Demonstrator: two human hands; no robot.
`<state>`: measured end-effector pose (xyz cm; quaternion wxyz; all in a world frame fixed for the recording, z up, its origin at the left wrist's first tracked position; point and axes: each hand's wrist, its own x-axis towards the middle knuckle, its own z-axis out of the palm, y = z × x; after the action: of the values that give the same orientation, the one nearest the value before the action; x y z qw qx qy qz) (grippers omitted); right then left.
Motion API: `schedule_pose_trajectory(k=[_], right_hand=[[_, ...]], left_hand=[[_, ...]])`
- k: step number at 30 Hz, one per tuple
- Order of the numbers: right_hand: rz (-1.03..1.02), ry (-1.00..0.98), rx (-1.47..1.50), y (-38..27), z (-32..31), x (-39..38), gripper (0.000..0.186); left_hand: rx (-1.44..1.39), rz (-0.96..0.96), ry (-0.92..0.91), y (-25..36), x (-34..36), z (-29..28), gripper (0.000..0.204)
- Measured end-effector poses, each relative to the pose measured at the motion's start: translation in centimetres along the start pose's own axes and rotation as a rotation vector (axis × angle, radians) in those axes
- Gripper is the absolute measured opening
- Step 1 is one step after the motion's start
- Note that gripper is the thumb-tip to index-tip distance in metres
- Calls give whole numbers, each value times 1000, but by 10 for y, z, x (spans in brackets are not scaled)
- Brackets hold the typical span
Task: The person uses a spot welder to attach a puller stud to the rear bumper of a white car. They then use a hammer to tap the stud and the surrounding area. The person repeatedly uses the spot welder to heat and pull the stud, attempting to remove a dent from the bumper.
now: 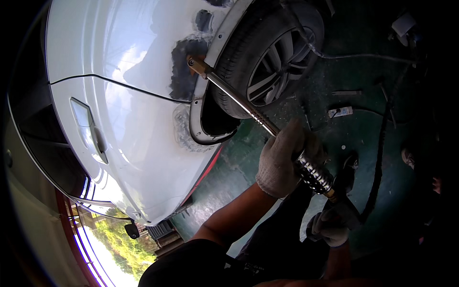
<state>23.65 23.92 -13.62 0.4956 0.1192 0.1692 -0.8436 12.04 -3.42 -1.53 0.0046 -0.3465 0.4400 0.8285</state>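
Note:
A long chrome slide hammer (244,103) with a brass-coloured head slants from the white car's rear panel down to my hands. Its tip rests at a dark, bare patch (180,71) beside the wheel arch. My left hand (285,158), in a pale knit glove, is closed around the tool, just above its ribbed chrome part (313,174). Lower down, my gloved right hand (330,227) is curled at the dark rear end of the tool, where a thick black cable (377,177) leads off. Shadow hides part of that grip.
The car's rear wheel (277,57) stands right of the patch, with a hose (354,56) running past it. On the green floor (248,167) lie a power strip (340,112), a flat bar (346,93) and a thin rod-like tool (388,105). A shoe (408,158) shows at the right.

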Motion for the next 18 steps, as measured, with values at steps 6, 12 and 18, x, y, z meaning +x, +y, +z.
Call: schedule_pose_trajectory(k=[6,12,18], right_hand=[[-15,10,-12,2,6,2,38],[-27,28,1,3,13,3,37],[-28,30,-3,2,15,4,37]], left_hand=[[60,34,-43,2,0,-8,52],[65,24,-49,4,1,-8,53],[191,100,-46,4,0,-7,52]])
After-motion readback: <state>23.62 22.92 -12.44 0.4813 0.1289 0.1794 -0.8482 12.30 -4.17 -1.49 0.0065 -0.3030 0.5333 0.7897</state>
